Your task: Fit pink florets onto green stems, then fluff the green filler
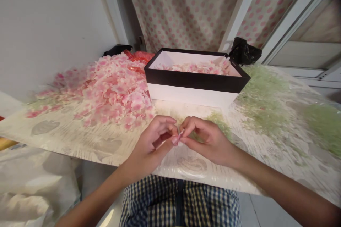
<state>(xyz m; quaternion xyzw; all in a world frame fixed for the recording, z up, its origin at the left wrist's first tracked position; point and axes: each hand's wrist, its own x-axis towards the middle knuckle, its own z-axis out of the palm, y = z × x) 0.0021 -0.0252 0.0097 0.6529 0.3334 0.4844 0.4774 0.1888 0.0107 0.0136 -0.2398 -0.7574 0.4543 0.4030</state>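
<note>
My left hand (pixel 159 141) and my right hand (pixel 203 137) meet over the front of the table, fingertips nearly touching. Between them is a small pink artificial flower (pixel 179 138), pinched by thumb and finger on both sides; the fingers cover most of it. Behind and to the left lies a big heap of pink artificial flowers (pixel 117 92). A white box with a black rim (pixel 197 81) stands just beyond my hands, with more pink blossoms (pixel 205 66) inside. A few small green pieces (pixel 218 122) lie behind my right hand.
Loose piles of fine green pieces (pixel 262 103) spread over the table's right side, with another green pile (pixel 323 124) farther right. A black plastic bag (pixel 244 51) sits behind the box. Red netting (pixel 140 57) lies at the back left. The patterned tablecloth (pixel 98 145) reaches the front edge.
</note>
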